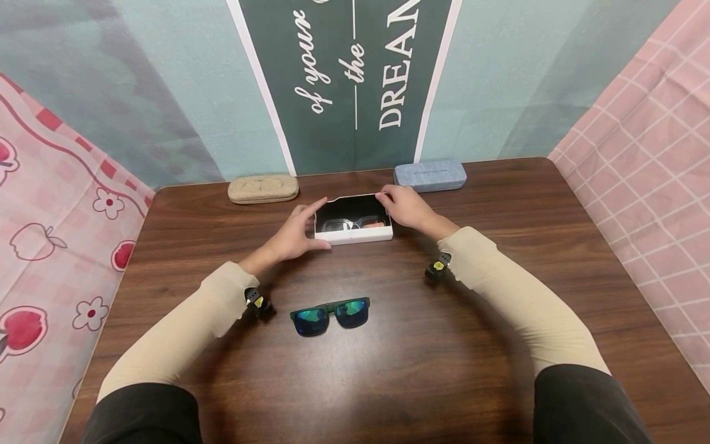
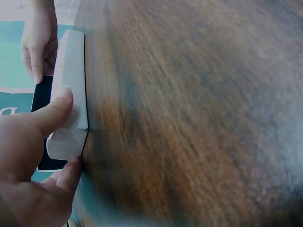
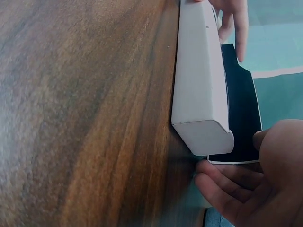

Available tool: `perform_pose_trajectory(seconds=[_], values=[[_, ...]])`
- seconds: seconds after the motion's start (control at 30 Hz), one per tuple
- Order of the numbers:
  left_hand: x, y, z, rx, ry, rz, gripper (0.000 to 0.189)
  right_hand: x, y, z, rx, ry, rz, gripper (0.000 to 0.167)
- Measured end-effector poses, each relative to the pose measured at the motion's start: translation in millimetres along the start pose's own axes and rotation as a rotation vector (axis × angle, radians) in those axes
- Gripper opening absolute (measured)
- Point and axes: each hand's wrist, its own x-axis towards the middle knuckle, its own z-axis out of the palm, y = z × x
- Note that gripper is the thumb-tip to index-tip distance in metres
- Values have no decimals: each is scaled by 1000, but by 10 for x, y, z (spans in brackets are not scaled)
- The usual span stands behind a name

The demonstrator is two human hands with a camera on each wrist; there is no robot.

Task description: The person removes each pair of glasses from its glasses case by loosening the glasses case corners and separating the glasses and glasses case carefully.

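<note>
A white rectangular case [image 1: 354, 236] sits open on the tabletop [image 1: 444, 345], its black-lined lid [image 1: 355, 206] raised at the far side. A pair of glasses [image 1: 363, 221] lies lengthwise inside, only partly visible.

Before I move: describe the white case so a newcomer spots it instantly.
On the brown wooden table, look toward the far edge, where a tan case lies left and a blue case right. The white case sits between them, slightly nearer the camera. Unlike those closed neighbours, it is open, showing a black lining and glasses inside.
</note>
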Motion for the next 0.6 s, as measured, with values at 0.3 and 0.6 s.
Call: perform_pose_trajectory(seconds=[0.3, 0.6], values=[[7, 4, -9, 12, -7, -7, 104, -11, 26, -28, 7, 17, 11, 29], [-6, 21, -26, 10, -7, -6, 105, -41, 4, -103, 6, 57, -42, 28]])
